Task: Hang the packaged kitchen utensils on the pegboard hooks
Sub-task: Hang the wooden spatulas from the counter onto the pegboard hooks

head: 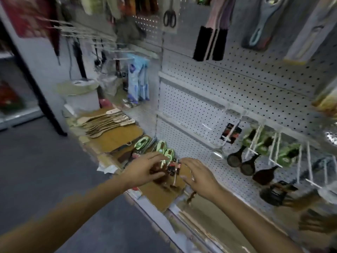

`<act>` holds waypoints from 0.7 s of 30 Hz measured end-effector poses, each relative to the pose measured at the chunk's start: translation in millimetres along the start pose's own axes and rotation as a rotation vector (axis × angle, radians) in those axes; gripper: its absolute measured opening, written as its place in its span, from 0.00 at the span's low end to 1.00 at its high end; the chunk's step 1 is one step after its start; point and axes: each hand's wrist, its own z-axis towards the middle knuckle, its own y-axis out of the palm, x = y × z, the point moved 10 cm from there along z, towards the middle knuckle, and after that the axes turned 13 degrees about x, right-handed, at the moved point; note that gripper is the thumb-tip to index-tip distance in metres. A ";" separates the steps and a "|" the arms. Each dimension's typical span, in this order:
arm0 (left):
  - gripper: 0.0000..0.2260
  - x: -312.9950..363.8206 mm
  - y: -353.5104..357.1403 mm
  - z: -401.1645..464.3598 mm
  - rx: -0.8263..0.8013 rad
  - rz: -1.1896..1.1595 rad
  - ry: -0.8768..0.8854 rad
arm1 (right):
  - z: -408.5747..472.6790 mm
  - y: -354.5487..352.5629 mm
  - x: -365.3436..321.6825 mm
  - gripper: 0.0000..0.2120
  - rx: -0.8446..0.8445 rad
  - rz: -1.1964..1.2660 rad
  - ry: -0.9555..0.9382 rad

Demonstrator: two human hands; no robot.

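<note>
Fingers of the left hand (145,168) curl around dark packaged utensils (168,170) above the cardboard-lined shelf (160,196), while the right hand (198,175) hovers beside them, fingers spread wide. Beyond, packaged spatulas (244,161) hang from white hooks (255,141) on the pegboard (237,84).

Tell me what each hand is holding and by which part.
The left hand grips a packaged utensil near its card end. The right hand hovers open beside it, holding nothing.
</note>
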 end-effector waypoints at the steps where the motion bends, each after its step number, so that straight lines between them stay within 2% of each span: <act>1: 0.23 -17.3 -14.5 -5.6 -0.003 0.013 -0.004 | 13.4 10.1 -17.5 0.25 -0.001 0.000 -0.011; 10: 0.25 -144.9 -121.8 -52.1 0.033 0.047 -0.099 | 105.4 92.7 -139.0 0.26 -0.038 -0.003 -0.125; 21: 0.24 -283.6 -158.7 -50.0 0.045 0.097 -0.206 | 224.1 196.7 -186.9 0.28 -0.135 0.050 -0.210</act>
